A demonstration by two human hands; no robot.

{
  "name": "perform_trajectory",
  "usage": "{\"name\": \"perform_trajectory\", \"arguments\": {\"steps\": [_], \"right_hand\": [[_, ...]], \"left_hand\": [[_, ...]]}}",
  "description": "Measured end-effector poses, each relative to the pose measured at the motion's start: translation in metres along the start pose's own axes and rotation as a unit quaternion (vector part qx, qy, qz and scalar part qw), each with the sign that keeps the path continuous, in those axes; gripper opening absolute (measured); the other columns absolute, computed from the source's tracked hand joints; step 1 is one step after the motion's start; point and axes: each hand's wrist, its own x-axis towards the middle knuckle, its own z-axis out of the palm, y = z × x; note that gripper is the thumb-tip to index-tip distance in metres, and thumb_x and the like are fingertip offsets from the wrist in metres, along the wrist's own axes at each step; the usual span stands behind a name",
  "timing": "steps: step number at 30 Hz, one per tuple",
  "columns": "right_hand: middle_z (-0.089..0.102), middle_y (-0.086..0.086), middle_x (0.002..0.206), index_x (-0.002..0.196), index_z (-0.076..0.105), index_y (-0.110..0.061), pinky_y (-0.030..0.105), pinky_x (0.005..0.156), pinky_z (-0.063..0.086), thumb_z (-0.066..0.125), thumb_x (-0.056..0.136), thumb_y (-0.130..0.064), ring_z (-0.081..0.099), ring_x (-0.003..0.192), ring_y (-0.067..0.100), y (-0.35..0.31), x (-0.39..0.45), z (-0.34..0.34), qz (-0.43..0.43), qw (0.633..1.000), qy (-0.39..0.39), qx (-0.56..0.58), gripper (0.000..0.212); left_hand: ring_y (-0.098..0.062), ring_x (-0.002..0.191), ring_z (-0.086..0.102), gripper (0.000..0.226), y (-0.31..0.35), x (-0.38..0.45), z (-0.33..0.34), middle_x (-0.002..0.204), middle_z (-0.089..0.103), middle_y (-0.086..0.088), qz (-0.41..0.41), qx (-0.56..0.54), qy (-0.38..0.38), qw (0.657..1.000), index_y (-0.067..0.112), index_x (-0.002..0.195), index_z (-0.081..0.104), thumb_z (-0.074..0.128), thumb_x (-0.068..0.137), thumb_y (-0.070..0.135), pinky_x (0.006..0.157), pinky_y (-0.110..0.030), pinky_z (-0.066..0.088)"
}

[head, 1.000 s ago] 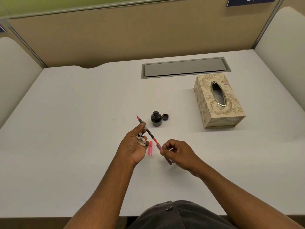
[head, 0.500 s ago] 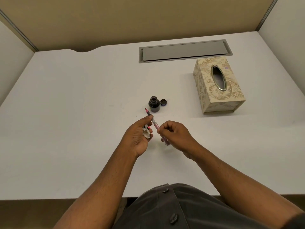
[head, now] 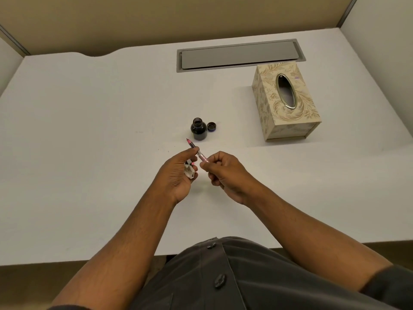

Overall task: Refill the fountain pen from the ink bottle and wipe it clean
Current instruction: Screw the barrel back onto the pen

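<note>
Both hands are up over the white surface, meeting around the fountain pen. The left hand pinches the pen near its front end between thumb and forefinger, and its lower fingers curl around a crumpled white tissue. The right hand has its grip closed on the rear part of the pen, fingers curled around the barrel. The pen slants away from the person, its pink tip pointing up and left toward the ink bottle.

That bottle stands open just beyond the pen tip, not touching it, with dark ink inside. Its cap lies just beside it on the right. Farther right sits 1 patterned tissue box, and behind it a grey cable hatch is set into the surface.
</note>
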Motion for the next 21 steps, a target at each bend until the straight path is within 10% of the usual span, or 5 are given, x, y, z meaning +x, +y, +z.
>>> {"name": "perform_trajectory", "arguments": {"steps": [21], "right_hand": [[0.059, 0.002, 0.071, 0.088, 0.069, -0.011, 0.019, 0.046, 0.031, 0.05, 0.099, -0.035, 0.041, 0.054, 0.009, -0.0003, -0.0076, 0.0078, 0.065, 0.998, -0.007, 0.024, 0.033]], "left_hand": [[-0.012, 0.06, 0.045, 0.007, -0.0028, -0.0004, -0.0028, 0.071, 0.053, 0.003, 0.008, 0.0, -0.001, 1.0, 0.013, 0.087, 0.065, 0.068, 0.084, 0.017, 0.057, -0.025, 0.038]]}}
